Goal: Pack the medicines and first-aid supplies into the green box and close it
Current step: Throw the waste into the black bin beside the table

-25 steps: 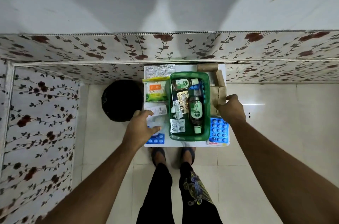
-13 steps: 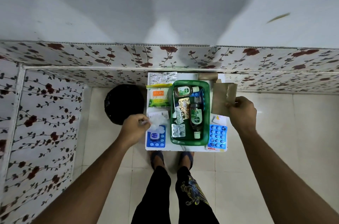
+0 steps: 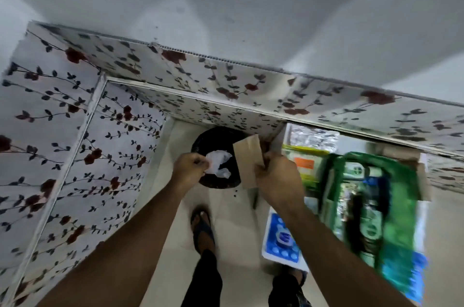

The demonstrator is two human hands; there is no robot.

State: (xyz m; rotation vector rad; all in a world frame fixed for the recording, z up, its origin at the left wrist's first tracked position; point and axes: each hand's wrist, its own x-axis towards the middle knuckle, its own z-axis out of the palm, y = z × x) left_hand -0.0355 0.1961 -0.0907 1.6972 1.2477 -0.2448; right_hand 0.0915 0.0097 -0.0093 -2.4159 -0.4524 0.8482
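The green box [image 3: 399,218] stands open on the small white table [image 3: 281,260] at the right, blurred, with bottles and blister strips inside. My left hand [image 3: 189,168] pinches a crumpled clear wrapper [image 3: 217,163] over the black bin [image 3: 218,156]. My right hand [image 3: 278,178] grips a flat brown paper packet [image 3: 247,161], also above the bin's right edge. A blue blister pack [image 3: 282,238] lies on the table's near left corner. A green and orange pack [image 3: 305,164] and a silver strip [image 3: 312,137] lie left of the box.
The black bin sits on the tiled floor left of the table, against the floral-papered walls [image 3: 75,143]. My sandalled feet [image 3: 202,228] stand on the floor below the hands. Another blue blister pack [image 3: 411,276] lies at the table's near right.
My view has swung left toward the bin. Both hands left the table: the left carried the wrapper and the right carried the brown packet over the bin.
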